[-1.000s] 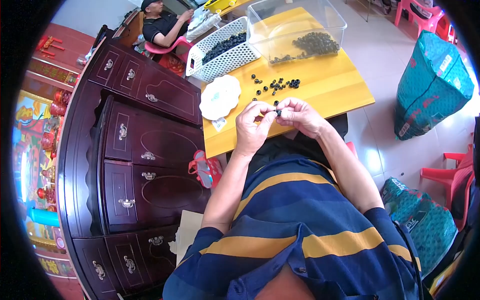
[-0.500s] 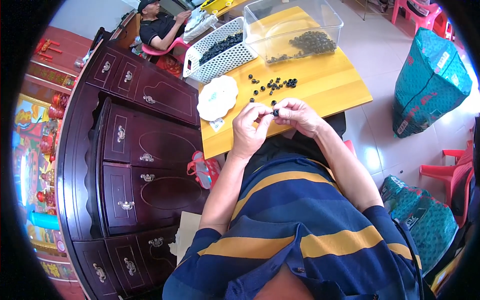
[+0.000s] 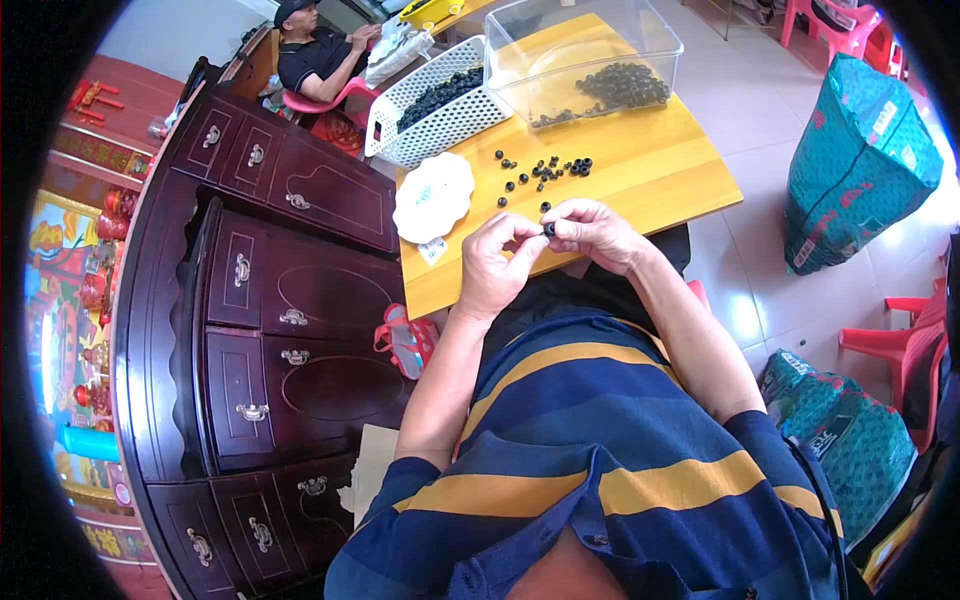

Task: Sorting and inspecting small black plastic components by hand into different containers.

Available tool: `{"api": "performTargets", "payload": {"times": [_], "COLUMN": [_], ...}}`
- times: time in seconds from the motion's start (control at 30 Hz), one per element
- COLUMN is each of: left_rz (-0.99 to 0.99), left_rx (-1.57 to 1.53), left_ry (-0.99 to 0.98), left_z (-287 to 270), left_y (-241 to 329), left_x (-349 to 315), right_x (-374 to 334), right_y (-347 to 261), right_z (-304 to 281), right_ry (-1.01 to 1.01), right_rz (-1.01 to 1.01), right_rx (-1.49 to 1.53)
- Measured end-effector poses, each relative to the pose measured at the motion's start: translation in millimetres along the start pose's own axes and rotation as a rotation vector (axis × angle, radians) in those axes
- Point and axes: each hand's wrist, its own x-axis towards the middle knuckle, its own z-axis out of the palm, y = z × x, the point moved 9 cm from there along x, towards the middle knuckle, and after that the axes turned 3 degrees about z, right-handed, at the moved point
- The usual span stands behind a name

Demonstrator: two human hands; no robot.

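Between my two hands, over the near edge of the yellow wooden table [image 3: 660,180], is a small round black part [image 3: 549,229]. My right hand [image 3: 592,235] pinches it between thumb and fingers. From the other side my left hand [image 3: 497,262] is closed, its thumb and fingertip pressed against the same part; whether it grips a second small piece is too small to tell. Just beyond my fingers, several loose black parts [image 3: 580,167] lie scattered on the table, some ring-shaped. A white scalloped plate [image 3: 433,198] sits left of them.
A clear plastic bin [image 3: 590,95] and a white perforated basket [image 3: 420,140], both holding black parts, stand at the table's far side. Dark wooden cabinets [image 3: 310,250] line the left. Teal bags [image 3: 860,170] and red chairs [image 3: 910,340] are on the right. Another person [image 3: 315,60] sits far left.
My hands have barely moved; the fingertips have drawn slightly closer around the black part. The whole view has shifted very slightly.
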Motion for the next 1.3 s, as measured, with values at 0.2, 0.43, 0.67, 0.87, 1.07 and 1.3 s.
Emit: {"api": "performTargets", "payload": {"times": [0.2, 0.43, 0.67, 0.87, 1.07, 1.3], "left_rz": [0.07, 0.069, -0.1, -0.014, 0.009, -0.008], "left_rx": [0.023, -0.007, -0.15, -0.099, -0.083, -0.078], "left_ry": [0.071, 0.051, -0.109, -0.2, -0.193, -0.137], "left_z": [-0.6, 0.2, 6.7, 10.9, 10.1, 8.8], "left_y": [10.5, 6.3, -2.9, 0.2, 1.9, -9.3], "left_x": [0.9, 0.1, 2.0, 1.2, 5.0, 4.5], "right_x": [1.6, 0.6, -2.7, 0.0, -1.3, 0.5], "right_y": [1.9, 0.5, -9.8, -5.5, -8.6, -3.3], "right_z": [-5.2, -0.5, 10.7, 9.3, 13.8, 10.2], "right_ry": [-0.008, -0.024, -0.085, -0.095, -0.077, -0.081], "right_rz": [-0.005, -0.004, -0.052, -0.037, -0.054, -0.036], "right_rx": [-0.009, -0.013, -0.051, -0.025, 0.011, -0.05]}}
